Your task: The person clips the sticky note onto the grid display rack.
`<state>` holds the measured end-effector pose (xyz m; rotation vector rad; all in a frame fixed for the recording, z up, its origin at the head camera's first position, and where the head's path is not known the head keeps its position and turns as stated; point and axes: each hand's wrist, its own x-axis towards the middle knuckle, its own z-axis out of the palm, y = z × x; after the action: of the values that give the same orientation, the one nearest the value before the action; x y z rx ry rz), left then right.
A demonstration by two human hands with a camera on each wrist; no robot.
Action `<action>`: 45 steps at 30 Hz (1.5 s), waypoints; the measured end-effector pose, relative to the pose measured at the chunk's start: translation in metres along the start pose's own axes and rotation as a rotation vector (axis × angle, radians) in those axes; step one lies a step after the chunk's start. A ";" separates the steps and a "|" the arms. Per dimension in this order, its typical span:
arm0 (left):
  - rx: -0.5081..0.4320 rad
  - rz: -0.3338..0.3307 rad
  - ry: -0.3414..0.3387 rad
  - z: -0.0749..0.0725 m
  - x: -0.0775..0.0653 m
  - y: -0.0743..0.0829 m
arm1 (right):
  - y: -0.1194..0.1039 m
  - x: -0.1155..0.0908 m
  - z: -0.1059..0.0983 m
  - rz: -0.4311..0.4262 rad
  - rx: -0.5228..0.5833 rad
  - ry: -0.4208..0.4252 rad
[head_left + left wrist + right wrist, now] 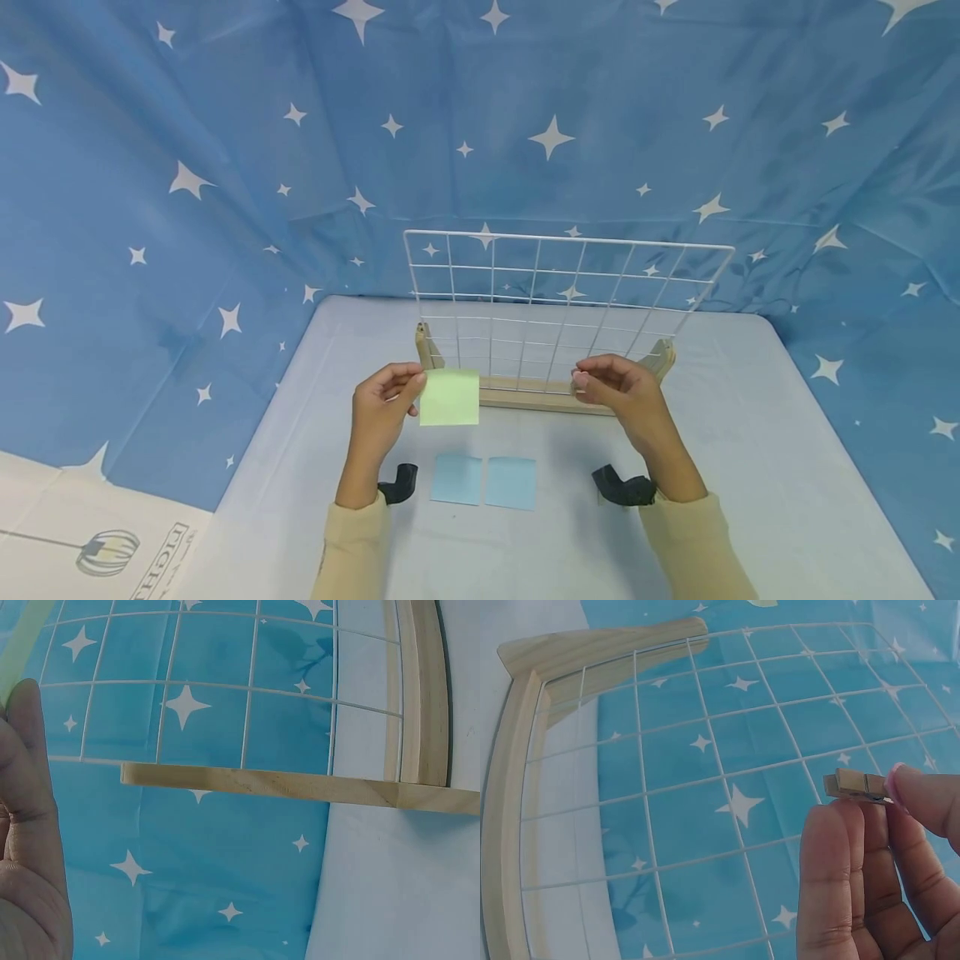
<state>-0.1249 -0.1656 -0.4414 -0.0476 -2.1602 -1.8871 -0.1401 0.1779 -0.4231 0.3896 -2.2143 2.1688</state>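
Note:
My left hand (382, 408) pinches a light green sticky note (450, 398) by its left edge, holding it up over the table in front of the wire grid (517, 308). In the left wrist view only a strip of the note (24, 645) shows beside the fingers. Between thumb and fingertips my right hand (622, 396) pinches a small wooden clothespin (855, 784), seen well in the right wrist view. The white grid stands in a wooden base (540, 400). Two light blue sticky notes (456, 479) lie side by side on the table below the green one.
A wooden side arm (429, 346) holds the grid at each end. Blue star-patterned cloth (525, 167) hangs behind the white table (300, 467). Black curved pieces (622, 486) sit at both wrists. A printed lamp picture (108, 552) shows at lower left.

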 end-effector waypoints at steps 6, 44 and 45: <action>0.002 0.010 -0.016 0.004 0.004 0.000 | -0.002 0.002 0.001 -0.003 0.023 -0.011; -0.038 0.084 -0.032 0.022 0.031 0.015 | -0.017 0.027 0.010 -0.080 -0.011 -0.012; -0.038 0.087 -0.031 0.022 0.031 0.015 | -0.018 0.027 0.011 -0.088 -0.008 -0.010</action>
<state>-0.1562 -0.1462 -0.4225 -0.1764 -2.1061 -1.8900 -0.1616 0.1622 -0.4011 0.4887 -2.1661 2.1181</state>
